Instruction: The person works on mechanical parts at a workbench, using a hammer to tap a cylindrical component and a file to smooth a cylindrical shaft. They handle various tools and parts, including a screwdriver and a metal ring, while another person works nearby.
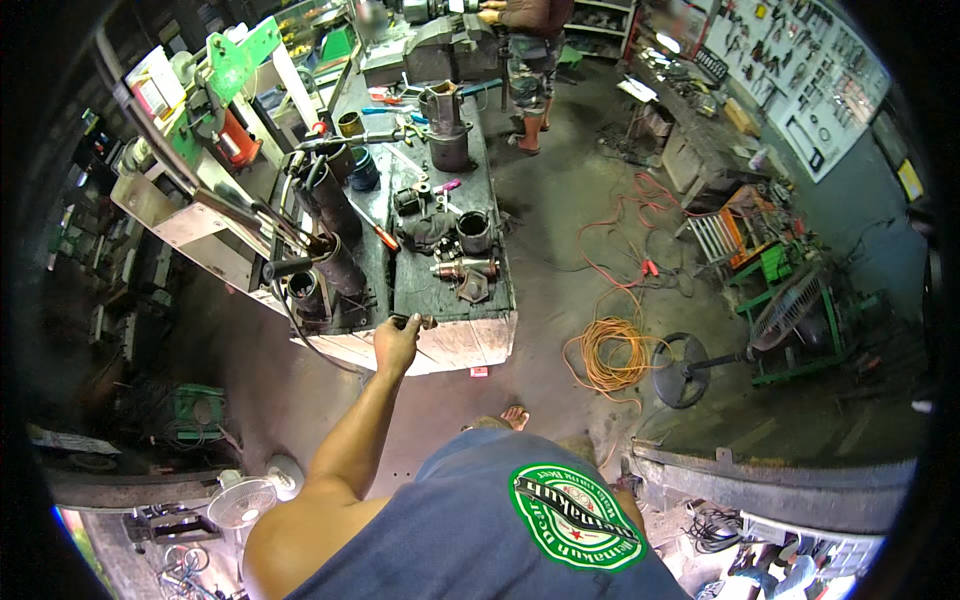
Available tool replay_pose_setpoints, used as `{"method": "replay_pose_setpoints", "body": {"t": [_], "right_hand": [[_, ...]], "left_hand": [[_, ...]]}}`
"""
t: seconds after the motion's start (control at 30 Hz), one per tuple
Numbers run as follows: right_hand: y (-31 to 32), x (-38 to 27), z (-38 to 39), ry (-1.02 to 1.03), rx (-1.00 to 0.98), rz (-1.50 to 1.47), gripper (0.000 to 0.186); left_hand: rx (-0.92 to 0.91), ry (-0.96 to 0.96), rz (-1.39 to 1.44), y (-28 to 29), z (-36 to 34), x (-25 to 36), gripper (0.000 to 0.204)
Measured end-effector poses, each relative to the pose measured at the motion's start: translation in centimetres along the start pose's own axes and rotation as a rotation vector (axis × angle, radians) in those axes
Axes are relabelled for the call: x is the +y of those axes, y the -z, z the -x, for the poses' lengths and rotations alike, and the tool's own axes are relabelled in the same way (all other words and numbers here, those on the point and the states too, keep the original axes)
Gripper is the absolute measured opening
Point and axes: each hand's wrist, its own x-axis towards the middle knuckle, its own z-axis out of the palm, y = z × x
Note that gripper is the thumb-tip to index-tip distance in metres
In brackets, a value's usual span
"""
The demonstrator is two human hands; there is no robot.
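Seemingly, the left hand (396, 346) pinches a dark metal part (428, 322) by the workbench (455, 345)'s near edge. The right hand is unseen. A firm grip should prevent drops.

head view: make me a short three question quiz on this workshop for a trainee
1. Multiple choice: where does the coiled orange cable lie?
a) on the workbench
b) on the floor
c) over a fan

2. True or false: the left hand is at the far end of the workbench.

3. Fill in: the pale wall board at upper right carries hanging ____.

Key
1. b
2. False: it is at the near end, at a small dark part.
3. tools
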Motion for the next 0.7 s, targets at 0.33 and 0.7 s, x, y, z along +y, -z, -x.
{"method": "replay_pose_setpoints", "body": {"t": [0.33, 0.7], "right_hand": [[19.0, -21.9, -17.8, -0.101, -0.153, 0.248, 0.022], [27.1, -59.5, -33.1, 0.372, 0.193, 0.677, 0.029]], "left_hand": [[0.128, 0.31, -0.523, -5.7, -7.1, 2.7, 0.059], [0.371, 0.615, -0.626, -9.8, -6.7, 8.4, 0.072]]}}
